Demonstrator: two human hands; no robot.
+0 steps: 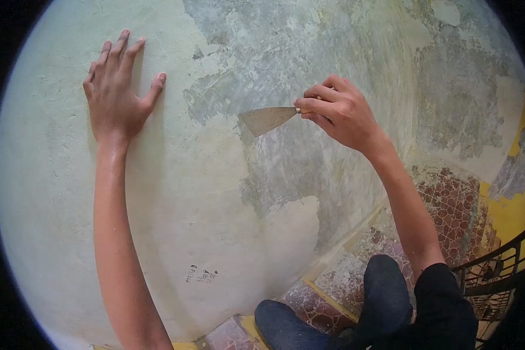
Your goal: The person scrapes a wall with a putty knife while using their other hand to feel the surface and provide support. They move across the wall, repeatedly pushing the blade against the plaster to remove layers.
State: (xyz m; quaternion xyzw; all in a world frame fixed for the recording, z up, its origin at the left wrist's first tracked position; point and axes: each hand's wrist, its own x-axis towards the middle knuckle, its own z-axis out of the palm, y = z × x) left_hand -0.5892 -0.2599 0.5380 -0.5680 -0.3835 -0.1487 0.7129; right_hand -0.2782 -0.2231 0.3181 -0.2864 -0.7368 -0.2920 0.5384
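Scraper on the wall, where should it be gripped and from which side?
By its narrow handle, from the right, as the right hand holds it. The scraper blade widens leftward and its edge lies against the wall, so only the handle end is free and safe.

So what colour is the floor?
The floor is reddish-brown mosaic with yellow strips, in the head view.

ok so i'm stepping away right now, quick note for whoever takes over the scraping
Left hand: open, palm flat on the wall, upper left.
Right hand: shut on the scraper, blade against the wall at the paint's edge.
Done: grey stripped patch across the upper right and centre.
Left: pale paint covers the left and lower wall.
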